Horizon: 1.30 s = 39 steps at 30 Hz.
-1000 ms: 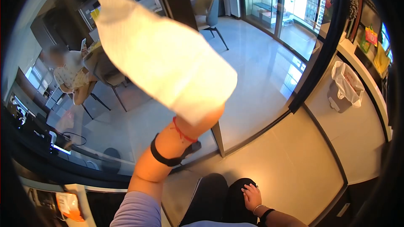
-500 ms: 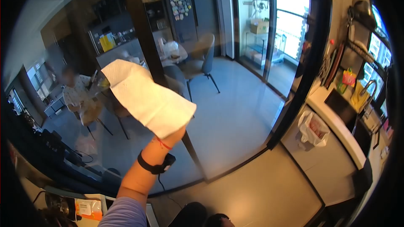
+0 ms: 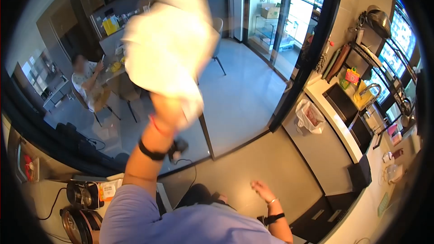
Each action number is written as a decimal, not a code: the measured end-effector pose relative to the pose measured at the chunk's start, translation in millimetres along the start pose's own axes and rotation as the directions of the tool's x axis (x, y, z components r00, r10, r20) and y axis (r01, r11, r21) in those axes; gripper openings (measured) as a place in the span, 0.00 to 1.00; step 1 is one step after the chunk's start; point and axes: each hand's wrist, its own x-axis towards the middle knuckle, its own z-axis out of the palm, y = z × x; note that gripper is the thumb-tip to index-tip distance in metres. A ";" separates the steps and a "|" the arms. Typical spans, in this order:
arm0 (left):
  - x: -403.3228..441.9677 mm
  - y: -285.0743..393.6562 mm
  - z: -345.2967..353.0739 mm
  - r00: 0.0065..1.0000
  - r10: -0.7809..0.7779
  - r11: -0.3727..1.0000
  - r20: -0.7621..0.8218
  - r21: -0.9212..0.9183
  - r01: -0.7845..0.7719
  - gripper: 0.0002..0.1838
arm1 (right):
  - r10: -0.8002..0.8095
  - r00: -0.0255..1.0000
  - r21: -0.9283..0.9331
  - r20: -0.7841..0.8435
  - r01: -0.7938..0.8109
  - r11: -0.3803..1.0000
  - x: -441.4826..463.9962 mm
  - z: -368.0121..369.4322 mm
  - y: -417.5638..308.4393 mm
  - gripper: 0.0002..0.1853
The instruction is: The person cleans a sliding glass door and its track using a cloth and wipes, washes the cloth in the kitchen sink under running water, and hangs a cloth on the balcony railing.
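Left hand (image 3: 168,112), raised, partly hidden, grasps the lower end of one white cloth (image 3: 169,47), blurred. Right hand (image 3: 263,191): apparently unladen, fingers loose, above the floor (image 3: 235,167). Good handling probably asks for cloth flat, pressure even. Versus half a second ago: cloth sits higher, more upright. Behind: glass panel (image 3: 113,131); contact cannot be told.
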 end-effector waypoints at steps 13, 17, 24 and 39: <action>-170.6 -20.3 -40.2 0.777 -0.630 0.469 -0.017 0.789 0.397 0.09 | -0.488 0.815 0.695 0.313 0.154 0.703 -49.7 72.3 -209.6 0.32; -168.8 -2.4 -40.6 0.754 -0.656 0.312 -0.044 0.893 0.324 0.06 | -0.616 0.606 0.420 0.503 0.451 0.787 -22.1 58.9 -199.6 0.11; -149.8 -13.8 -42.5 0.858 -0.439 0.327 0.268 0.937 -0.126 0.02 | -0.388 0.834 0.480 0.392 0.175 0.860 -4.2 85.0 -228.0 0.13; -86.3 45.4 -136.1 0.971 -0.216 0.168 -0.098 0.976 0.136 0.10 | -0.872 -0.470 -0.775 -0.136 0.599 -0.202 74.5 -1.1 -577.8 0.13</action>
